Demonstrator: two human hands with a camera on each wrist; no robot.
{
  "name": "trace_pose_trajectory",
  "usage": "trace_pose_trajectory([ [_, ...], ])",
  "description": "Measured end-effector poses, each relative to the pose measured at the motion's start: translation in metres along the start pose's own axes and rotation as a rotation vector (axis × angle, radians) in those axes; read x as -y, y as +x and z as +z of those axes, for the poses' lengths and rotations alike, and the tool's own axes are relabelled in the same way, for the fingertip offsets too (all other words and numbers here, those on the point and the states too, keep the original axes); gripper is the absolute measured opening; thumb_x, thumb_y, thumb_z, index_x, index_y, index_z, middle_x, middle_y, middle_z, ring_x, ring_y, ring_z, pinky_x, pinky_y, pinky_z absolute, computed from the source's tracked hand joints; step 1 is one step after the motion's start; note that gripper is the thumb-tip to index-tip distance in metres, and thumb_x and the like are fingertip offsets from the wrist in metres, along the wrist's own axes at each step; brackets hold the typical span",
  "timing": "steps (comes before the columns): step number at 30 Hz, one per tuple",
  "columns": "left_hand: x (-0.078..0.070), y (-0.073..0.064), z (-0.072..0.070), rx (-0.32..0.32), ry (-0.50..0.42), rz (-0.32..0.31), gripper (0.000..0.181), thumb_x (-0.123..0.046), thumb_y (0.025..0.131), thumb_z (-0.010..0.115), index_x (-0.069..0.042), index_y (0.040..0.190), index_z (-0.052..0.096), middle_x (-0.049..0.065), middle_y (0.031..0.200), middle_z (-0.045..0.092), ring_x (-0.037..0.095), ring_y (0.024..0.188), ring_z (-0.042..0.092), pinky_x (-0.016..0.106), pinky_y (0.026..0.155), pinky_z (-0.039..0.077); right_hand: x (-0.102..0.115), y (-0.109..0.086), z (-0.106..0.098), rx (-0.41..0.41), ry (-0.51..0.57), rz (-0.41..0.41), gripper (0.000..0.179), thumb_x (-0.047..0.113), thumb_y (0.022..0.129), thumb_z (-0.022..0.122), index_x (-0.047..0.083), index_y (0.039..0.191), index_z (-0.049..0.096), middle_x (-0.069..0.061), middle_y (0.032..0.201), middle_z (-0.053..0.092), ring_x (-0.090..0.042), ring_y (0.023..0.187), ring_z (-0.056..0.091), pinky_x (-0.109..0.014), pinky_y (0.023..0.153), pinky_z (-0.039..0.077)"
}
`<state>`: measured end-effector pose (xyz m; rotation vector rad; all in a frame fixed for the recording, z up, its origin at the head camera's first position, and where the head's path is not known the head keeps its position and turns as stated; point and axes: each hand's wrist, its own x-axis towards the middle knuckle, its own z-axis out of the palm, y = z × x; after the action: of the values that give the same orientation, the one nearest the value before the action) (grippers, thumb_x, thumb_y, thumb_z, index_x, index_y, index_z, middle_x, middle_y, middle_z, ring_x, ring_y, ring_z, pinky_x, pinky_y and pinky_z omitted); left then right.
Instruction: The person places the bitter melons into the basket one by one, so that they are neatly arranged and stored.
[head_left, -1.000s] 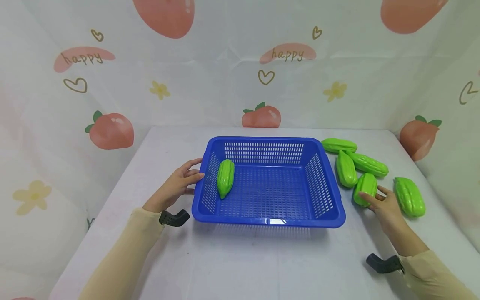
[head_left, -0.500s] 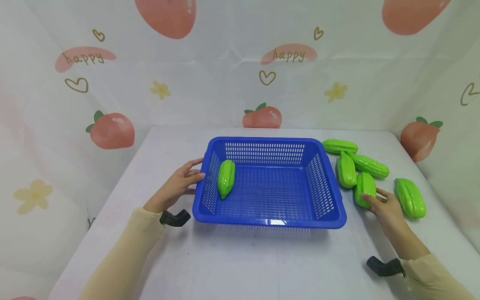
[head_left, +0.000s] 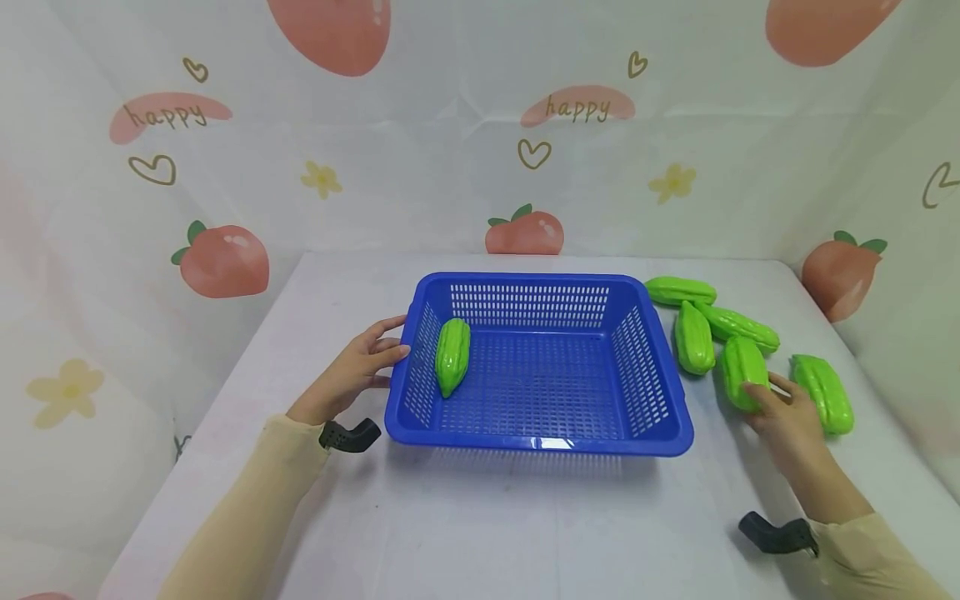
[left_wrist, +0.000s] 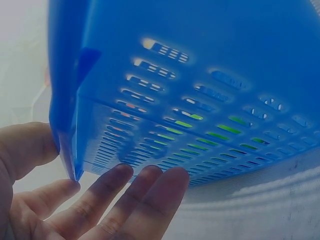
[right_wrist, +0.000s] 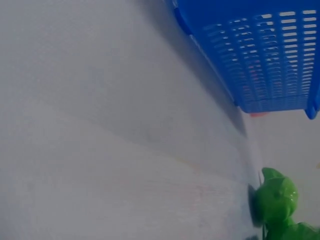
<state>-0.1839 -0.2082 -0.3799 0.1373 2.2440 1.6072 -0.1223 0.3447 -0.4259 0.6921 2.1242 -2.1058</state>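
Note:
A blue plastic basket (head_left: 536, 447) stands on the white table. In the head view, my left hand (head_left: 362, 367) holds its left rim, thumb on top. The left wrist view shows the left hand's fingers (left_wrist: 150, 200) just under the rim, along the slotted wall. One ribbed green toy gourd (head_left: 452, 358) lies inside at the left. To the right of the basket, my right hand (head_left: 787, 417) grips another green gourd (head_left: 742, 371), thumb on its near side and fingers along its right. The right hand does not show in the right wrist view.
Several more green gourds lie at the right: one gourd (head_left: 693, 337) by the basket wall, one behind it (head_left: 681, 291), a bumpy one (head_left: 738, 327), and one (head_left: 823, 396) beyond the right hand. A patterned white cloth (head_left: 450, 183) hangs behind the table.
My right hand has moved right with the gripped gourd, away from the gourd by the basket wall. The left hand and basket stay in place.

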Motion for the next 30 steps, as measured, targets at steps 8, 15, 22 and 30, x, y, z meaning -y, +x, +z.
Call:
trace_pose_trajectory([
  [8,0.001,0.000,-0.001,0.006,0.005,0.014,0.071,-0.035,0.096,0.059,-0.020,0.154,0.020,0.022,0.138,0.052,0.036,0.117,0.058,0.056,0.096,0.049,0.008,-0.002,-0.007,-0.025,0.223,0.025,0.090,0.018,0.093,0.064,0.014,0.156,0.000,0.014,0.113,0.037,0.008,0.079,0.053,-0.013,0.068,0.054],
  [15,0.001,0.000,-0.001,0.007,0.003,0.017,0.071,-0.035,0.096,0.059,-0.019,0.154,0.020,0.022,0.138,0.052,0.036,0.117,0.059,0.056,0.096,0.049,0.013,-0.005,-0.008,-0.041,0.348,-0.005,0.070,0.010,0.093,0.063,0.026,0.149,0.024,0.010,0.116,0.035,0.003,0.090,0.049,-0.015,0.071,0.055],
  [22,0.001,0.000,0.000,0.004,0.007,0.013,0.072,-0.035,0.096,0.059,-0.019,0.154,0.020,0.022,0.139,0.051,0.037,0.119,0.057,0.057,0.096,0.048,0.015,-0.007,-0.009,-0.050,0.436,-0.123,0.031,0.001,0.090,0.064,0.019,0.112,0.051,0.005,0.111,0.042,-0.001,0.082,0.057,-0.020,0.067,0.058],
  [30,0.000,0.000,0.000,0.005,0.009,0.013,0.072,-0.035,0.096,0.059,-0.019,0.154,0.019,0.022,0.138,0.052,0.037,0.118,0.058,0.056,0.096,0.048,0.022,-0.008,-0.010,-0.108,0.337,-0.174,0.035,0.007,0.087,0.071,0.017,0.112,0.050,0.005,0.110,0.042,0.000,0.085,0.054,-0.014,0.068,0.056],
])
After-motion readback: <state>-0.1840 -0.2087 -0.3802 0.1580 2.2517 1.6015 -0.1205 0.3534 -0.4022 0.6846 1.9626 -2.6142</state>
